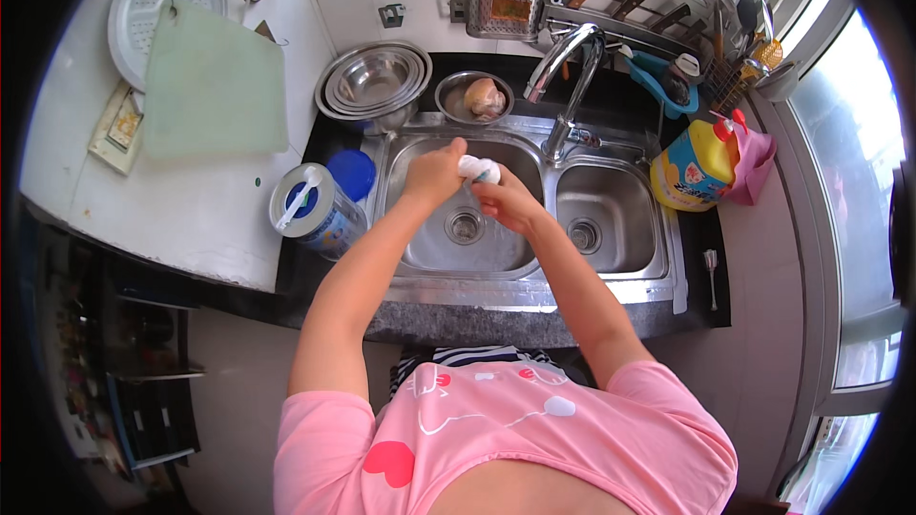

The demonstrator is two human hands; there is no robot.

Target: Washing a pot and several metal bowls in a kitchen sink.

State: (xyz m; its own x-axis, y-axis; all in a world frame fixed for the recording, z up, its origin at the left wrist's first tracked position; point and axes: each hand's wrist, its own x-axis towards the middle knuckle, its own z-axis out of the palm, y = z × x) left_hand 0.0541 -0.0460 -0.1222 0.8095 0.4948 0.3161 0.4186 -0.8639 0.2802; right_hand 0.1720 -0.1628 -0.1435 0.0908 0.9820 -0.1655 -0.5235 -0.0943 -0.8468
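Over the larger left basin of the stainless steel sink, my left hand and my right hand meet around a small crumpled white cloth-like item with a bluish patch. My left hand grips its left end, my right hand its right side. What it is exactly cannot be told. The basin's drain lies below. Behind my hands, a steel bowl holds a piece of raw meat. A chrome faucet rises between the two basins, its spout above the sink's rear edge.
Nested steel bowls stand behind left. A lidded canister and a blue lid are left of the sink. A yellow detergent jug stands right. A green cutting board leans at left; knives hang in a rear rack.
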